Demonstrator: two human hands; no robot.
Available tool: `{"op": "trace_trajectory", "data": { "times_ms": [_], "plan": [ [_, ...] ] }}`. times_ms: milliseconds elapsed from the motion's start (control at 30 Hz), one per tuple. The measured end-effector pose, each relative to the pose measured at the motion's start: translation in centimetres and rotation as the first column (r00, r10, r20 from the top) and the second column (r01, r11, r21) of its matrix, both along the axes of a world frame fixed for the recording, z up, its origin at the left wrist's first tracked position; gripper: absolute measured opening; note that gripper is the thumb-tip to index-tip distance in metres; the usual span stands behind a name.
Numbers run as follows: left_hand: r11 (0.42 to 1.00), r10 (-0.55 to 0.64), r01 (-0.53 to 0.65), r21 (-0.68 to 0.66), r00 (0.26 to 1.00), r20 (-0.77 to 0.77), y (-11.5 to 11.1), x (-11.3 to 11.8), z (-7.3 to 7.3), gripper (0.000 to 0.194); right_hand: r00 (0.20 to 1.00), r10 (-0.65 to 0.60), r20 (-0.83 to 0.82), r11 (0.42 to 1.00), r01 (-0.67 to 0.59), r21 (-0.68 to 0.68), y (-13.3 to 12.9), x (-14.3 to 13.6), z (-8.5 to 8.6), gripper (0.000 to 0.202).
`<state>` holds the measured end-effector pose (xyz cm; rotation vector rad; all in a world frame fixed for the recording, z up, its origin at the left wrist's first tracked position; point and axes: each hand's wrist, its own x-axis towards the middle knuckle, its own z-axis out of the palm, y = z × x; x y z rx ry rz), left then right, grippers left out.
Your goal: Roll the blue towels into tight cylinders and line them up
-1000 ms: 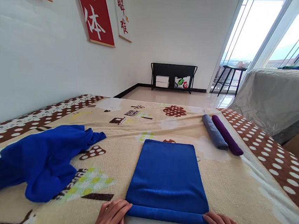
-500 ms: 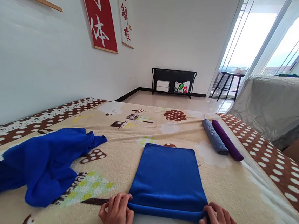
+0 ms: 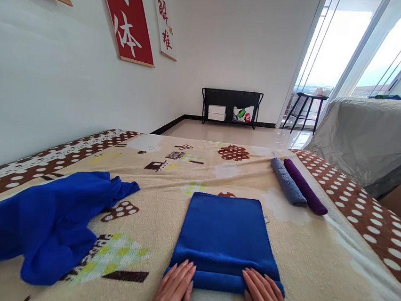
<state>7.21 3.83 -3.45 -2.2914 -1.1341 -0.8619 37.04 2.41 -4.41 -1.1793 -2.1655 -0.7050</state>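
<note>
A blue cloth (image 3: 226, 233) lies flat on the patterned blanket (image 3: 317, 261), its near edge rolled into a thick fold. My left hand (image 3: 174, 290) rests on the left part of that roll, fingers stretched out and lying side by side. On the right part of the roll lies my right hand (image 3: 266, 296), its fingers also extended over the fabric. Neither hand grips the cloth. A second blue cloth (image 3: 55, 221) is crumpled at the left.
Two rolled cloths, one grey-blue (image 3: 288, 182) and one purple (image 3: 305, 186), lie side by side at the right. Beyond the blanket stand a black rack (image 3: 232, 99), a stool (image 3: 305, 111) and a covered piece of furniture (image 3: 375, 139).
Both hands have moved inward from the cloth's near corners. Their pinched fingers have straightened and now lie on top of the roll. The view has shifted slightly.
</note>
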Motion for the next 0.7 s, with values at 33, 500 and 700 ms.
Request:
{"op": "trace_trajectory", "data": {
  "times_ms": [33, 500, 700],
  "plan": [
    [0.999, 0.041, -0.041, -0.005, 0.999, -0.007, -0.2, -1.3, 0.2, 0.037, 0.998, -0.05, 0.026, 0.999, 0.05, 0.0, -0.3, 1.6, 0.0, 0.034],
    [0.999, 0.032, -0.027, 0.037, 0.988, -0.152, 0.3, 6.6, 0.6, 0.039, 0.998, -0.019, -0.056, 0.999, 0.021, 0.028, 0.9, -4.7, 2.1, 0.036],
    [0.968, 0.231, -0.244, -0.058, 0.957, -0.177, 0.5, 0.5, 0.7, 0.051, 0.97, -0.242, 0.013, 0.97, 0.242, -0.027, 0.0, 1.5, 0.9, 0.051]
  ]
}}
